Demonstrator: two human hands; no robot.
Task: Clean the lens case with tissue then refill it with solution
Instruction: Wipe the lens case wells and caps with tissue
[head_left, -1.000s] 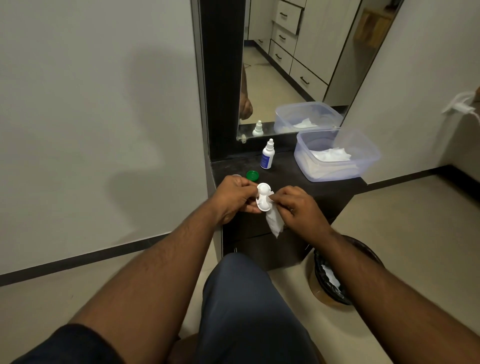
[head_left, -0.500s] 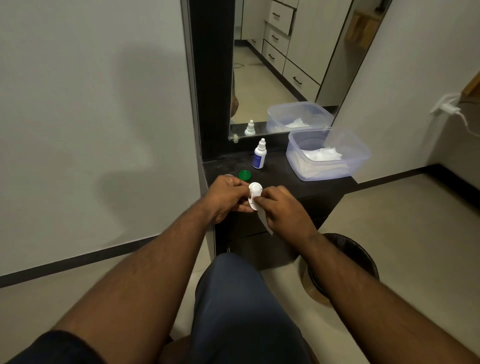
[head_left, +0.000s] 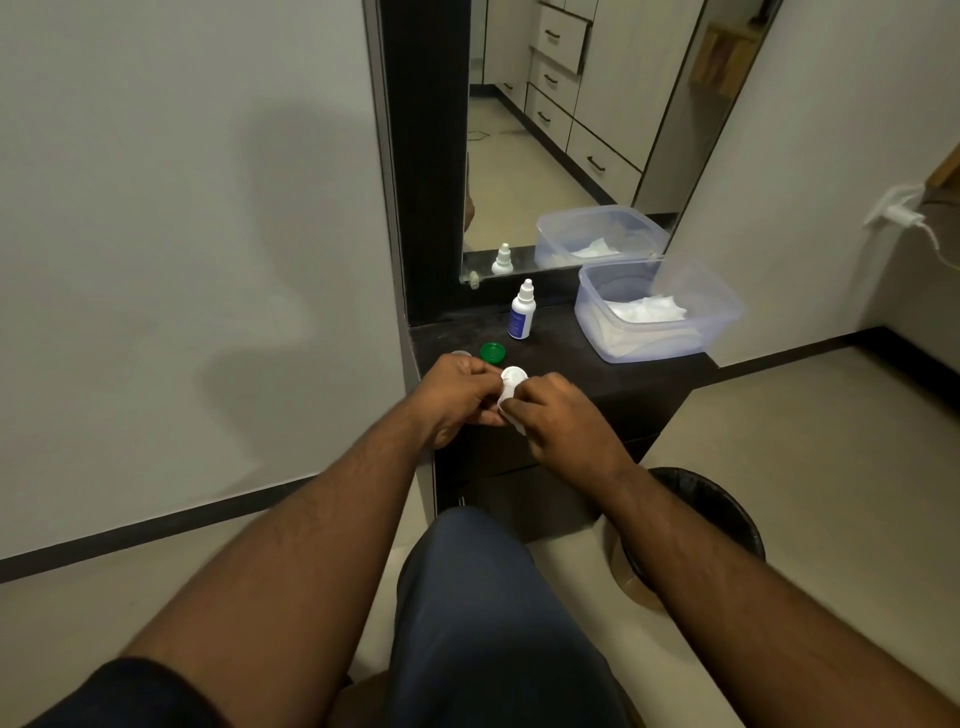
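My left hand (head_left: 457, 397) grips the white lens case (head_left: 512, 378) over the front edge of the dark shelf (head_left: 649, 376). My right hand (head_left: 561, 415) pinches a white tissue (head_left: 515, 422) against the case; most of the tissue is hidden under its fingers. A green cap (head_left: 492, 352) lies on the shelf just behind my left hand, with a pale cap (head_left: 460, 354) to its left. The small solution bottle (head_left: 521, 310) with a blue label stands upright farther back.
A clear plastic tub (head_left: 670, 340) with white tissues sits at the shelf's right end, below a mirror (head_left: 561, 130). A black-lined bin (head_left: 722, 519) stands on the floor to the right. My knee in blue trousers (head_left: 483, 597) is below the hands.
The tissue that hung below the case is now bunched under my right fingers, pressed on the case. Both hands stay together above the shelf edge.
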